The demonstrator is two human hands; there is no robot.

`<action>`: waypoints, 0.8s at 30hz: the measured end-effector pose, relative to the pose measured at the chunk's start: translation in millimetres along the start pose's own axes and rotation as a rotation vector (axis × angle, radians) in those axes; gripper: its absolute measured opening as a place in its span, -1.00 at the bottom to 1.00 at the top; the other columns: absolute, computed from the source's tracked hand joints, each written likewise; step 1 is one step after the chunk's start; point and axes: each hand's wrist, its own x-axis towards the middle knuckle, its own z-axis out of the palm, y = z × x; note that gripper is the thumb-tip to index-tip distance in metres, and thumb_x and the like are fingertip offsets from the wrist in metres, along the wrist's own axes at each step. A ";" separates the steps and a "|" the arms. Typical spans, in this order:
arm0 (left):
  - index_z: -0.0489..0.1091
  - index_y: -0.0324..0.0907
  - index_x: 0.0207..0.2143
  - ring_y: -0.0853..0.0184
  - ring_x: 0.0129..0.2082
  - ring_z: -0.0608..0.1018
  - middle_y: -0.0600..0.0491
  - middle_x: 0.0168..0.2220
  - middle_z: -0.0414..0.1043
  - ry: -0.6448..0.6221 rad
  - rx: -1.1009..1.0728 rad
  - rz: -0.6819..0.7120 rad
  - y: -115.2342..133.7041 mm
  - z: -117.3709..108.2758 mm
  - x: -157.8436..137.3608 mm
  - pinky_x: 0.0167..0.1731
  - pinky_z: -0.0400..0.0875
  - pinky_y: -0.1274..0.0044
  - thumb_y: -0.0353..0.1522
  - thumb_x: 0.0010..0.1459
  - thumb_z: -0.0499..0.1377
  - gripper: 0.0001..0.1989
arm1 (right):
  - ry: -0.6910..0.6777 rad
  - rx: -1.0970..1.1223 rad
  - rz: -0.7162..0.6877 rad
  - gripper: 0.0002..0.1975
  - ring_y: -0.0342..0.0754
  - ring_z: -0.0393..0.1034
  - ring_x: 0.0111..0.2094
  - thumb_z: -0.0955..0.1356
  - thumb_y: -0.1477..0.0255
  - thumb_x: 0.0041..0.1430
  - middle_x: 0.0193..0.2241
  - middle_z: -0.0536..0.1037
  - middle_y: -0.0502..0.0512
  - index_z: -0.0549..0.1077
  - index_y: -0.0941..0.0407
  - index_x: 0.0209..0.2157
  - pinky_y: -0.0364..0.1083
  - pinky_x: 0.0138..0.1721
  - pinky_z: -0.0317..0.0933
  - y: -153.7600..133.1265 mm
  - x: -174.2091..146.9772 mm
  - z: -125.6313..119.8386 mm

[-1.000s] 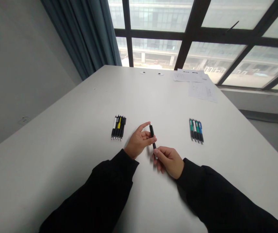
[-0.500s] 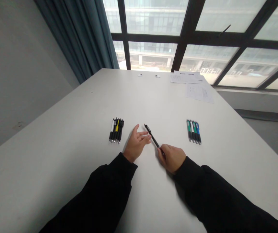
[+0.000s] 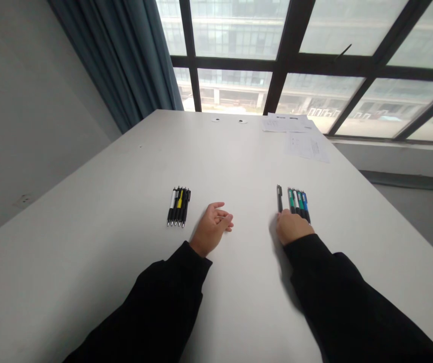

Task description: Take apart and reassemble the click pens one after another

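Observation:
My right hand (image 3: 293, 228) grips the lower end of a black pen (image 3: 279, 196), which points away from me just left of a row of green, white and blue pens (image 3: 299, 199). A narrow gap separates the pen from that row, and the hand covers the row's lower ends. My left hand (image 3: 213, 227) rests on the table with its fingers loosely curled and apart, holding nothing. To its left lies another row of pens (image 3: 179, 206), black with white and yellow parts, side by side.
The white table (image 3: 133, 201) reaches to the window. Papers (image 3: 286, 123) lie at its far right corner, and two small white pieces with dark spots (image 3: 242, 121) sit near the far edge. A blue curtain (image 3: 125, 60) hangs at the left.
My right hand has carried the black pen rightward, from the middle to beside the green and blue row, and turned it nearly straight. My left hand's fingers have curled in a little.

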 end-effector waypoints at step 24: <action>0.20 -0.22 -0.05 0.41 -0.49 0.51 0.16 -0.42 0.38 -0.090 0.064 0.030 -2.5 -1.7 0.0 -0.53 0.40 0.57 -0.28 0.08 0.26 -0.56 | -0.007 -0.032 0.036 -0.63 0.27 0.59 -0.21 0.20 0.40 0.31 -0.23 0.61 0.54 0.59 0.29 -0.21 0.10 -0.18 0.37 12.4 0.9 -9.5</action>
